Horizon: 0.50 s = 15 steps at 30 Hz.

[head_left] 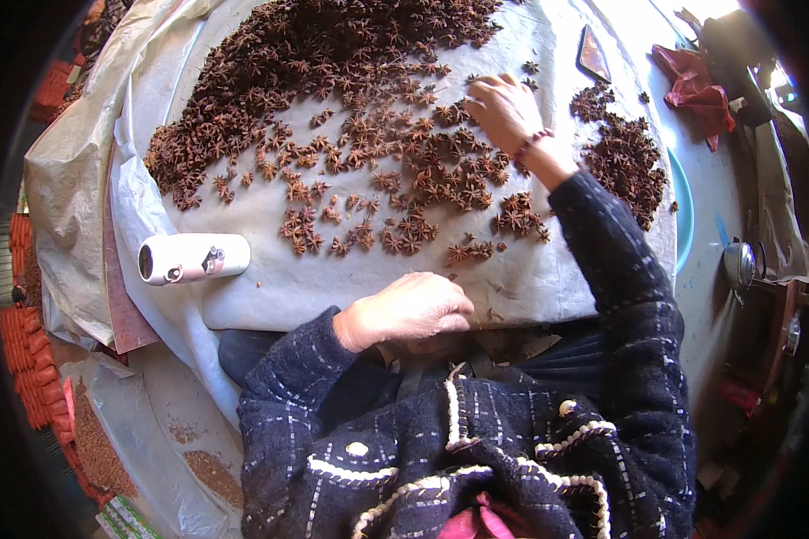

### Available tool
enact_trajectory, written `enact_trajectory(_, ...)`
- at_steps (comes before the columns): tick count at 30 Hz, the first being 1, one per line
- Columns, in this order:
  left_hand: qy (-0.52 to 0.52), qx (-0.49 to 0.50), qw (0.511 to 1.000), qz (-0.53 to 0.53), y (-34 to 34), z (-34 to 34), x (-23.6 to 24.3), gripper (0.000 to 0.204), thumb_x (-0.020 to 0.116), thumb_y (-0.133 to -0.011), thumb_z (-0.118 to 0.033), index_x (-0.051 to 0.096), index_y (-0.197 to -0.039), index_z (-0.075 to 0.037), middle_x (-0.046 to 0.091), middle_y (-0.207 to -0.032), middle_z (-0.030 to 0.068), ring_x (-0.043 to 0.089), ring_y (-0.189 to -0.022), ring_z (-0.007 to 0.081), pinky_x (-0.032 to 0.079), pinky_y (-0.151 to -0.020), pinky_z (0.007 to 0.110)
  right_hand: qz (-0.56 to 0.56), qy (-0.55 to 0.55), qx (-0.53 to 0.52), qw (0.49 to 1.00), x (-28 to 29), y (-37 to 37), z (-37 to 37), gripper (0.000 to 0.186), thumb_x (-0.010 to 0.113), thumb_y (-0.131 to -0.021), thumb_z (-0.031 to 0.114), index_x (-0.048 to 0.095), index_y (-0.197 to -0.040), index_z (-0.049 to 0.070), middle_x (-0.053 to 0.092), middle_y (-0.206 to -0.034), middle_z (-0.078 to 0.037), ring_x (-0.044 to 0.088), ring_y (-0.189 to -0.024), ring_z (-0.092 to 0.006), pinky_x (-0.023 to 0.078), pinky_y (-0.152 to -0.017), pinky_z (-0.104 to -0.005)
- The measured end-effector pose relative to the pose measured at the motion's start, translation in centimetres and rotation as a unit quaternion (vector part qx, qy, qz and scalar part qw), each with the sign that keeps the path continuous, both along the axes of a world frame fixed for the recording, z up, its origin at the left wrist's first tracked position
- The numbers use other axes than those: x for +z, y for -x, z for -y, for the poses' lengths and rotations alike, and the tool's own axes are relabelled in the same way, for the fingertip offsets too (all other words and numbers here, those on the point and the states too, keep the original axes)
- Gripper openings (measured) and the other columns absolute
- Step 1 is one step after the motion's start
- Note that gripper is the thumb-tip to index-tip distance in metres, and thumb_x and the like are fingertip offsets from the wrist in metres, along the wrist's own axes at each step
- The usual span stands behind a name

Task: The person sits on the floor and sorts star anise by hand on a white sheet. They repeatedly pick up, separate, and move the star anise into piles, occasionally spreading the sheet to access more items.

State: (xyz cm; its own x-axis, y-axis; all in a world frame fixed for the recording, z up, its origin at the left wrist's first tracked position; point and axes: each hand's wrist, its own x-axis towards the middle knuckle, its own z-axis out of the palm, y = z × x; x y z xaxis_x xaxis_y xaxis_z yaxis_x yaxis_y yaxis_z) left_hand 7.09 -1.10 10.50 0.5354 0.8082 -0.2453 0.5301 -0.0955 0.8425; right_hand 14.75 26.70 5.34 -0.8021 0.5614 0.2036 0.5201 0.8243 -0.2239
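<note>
Dried star anise point(306, 54) lies heaped at the far side of a sheet-covered table point(270, 301), thinning into loose pieces and small clusters toward me. My right hand point(505, 112) reaches over the anise at the right of the spread, its fingers bent and drawn together beside several pieces. What its fingertips hold, if anything, is hidden. My left hand point(409, 310) is curled closed at the near edge, below the small clusters; its palm is out of sight. A separate pile of star anise point(627, 162) lies to the right of my right forearm.
A white can-shaped object point(195, 259) lies on its side at the left. A dark flat phone-like object point(593, 56) is at the far right. Beyond the table are a red cloth or bag point(694, 90), a turquoise rim point(681, 211) and stacked orange-red bundles point(31, 368).
</note>
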Motion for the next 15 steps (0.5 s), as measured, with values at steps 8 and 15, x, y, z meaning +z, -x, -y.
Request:
enact_trajectory(8,-0.119,0.260,0.958,-0.002,3.3,-2.1,0.2,0.014,0.063,-0.086,-0.017,0.069,-0.093,-0.006,0.068,-0.091,0.0122,0.066,-0.084,0.0308,0.053,-0.075,0.038,-0.039,0.210,-0.023,0.977,-5.2,7.8,-3.0,0.031,0.066,-0.083,0.036,0.072,-0.086,0.006,0.069,-0.079,-0.014,0.067,-0.073,-0.0304,0.053,-0.069,-0.0400)
enact_trajectory(15,-0.180,0.429,0.884,-0.046,4.7,-4.8,-0.9,0.015,0.061,-0.088,-0.013,0.070,-0.097,-0.005,0.069,-0.091,0.0155,0.067,-0.082,0.0323,0.053,-0.071,0.037,-0.165,0.251,-0.028,0.953,-3.5,1.3,-1.7,0.016,0.065,-0.081,0.019,0.065,-0.080,0.003,0.066,-0.069,-0.012,0.063,-0.062,-0.0211,0.051,-0.061,-0.0318)
